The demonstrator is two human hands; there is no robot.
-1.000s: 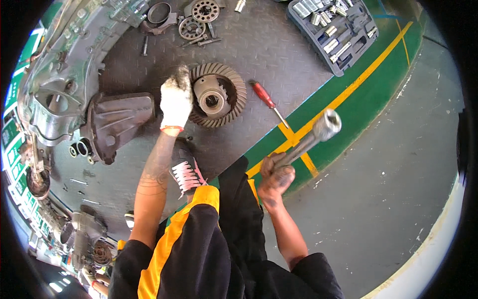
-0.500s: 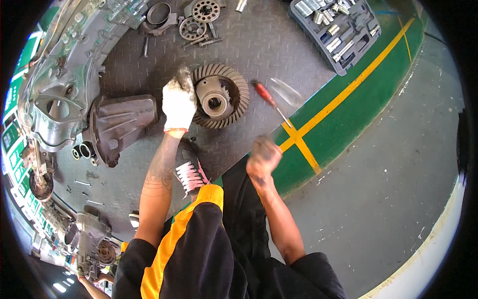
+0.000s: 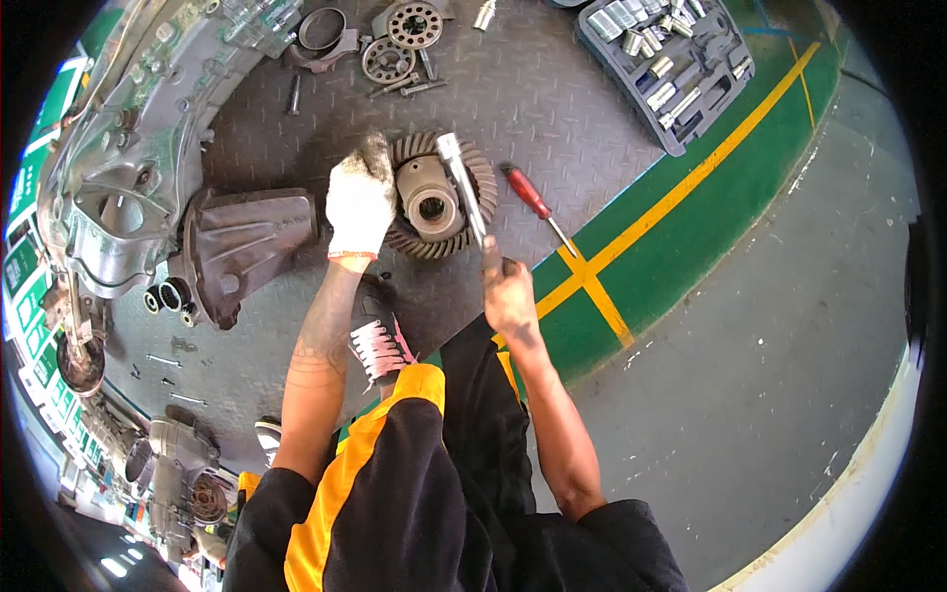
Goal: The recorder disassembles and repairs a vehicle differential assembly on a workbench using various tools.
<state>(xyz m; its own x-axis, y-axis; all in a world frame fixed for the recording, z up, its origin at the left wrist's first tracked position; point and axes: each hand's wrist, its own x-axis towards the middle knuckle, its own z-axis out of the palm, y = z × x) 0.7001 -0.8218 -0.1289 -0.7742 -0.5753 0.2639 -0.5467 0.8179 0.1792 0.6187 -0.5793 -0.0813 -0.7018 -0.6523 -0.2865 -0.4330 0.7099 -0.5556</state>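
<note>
A bevel ring gear (image 3: pixel 480 178) with a differential case (image 3: pixel 424 187) fixed in its middle lies on the dark tread-plate floor in front of me. My left hand (image 3: pixel 361 200), in a white work glove with dirty fingertips, is closed at the gear's left rim; its fingers partly hide that edge. My bare right hand (image 3: pixel 510 295) grips the lower end of a chrome socket extension bar (image 3: pixel 465 187). The bar slants up and left across the gear's right side, its wider socket-like end uppermost. To the right of the gear lies a red-handled screwdriver (image 3: pixel 531 195).
A socket set case (image 3: pixel 681 138) stands open at far right. Left are a ribbed metal housing (image 3: pixel 252 237) and a large transmission casing (image 3: pixel 128 178). Round drilled plates (image 3: pixel 414 25) and bolts lie beyond the gear. My shoe (image 3: pixel 375 335) is just below it.
My right hand has slowed from a blurred swing and moved slightly left. The bar, a faint smear near the screwdriver before, now shows clearly over the gear. The left hand stays at the rim.
</note>
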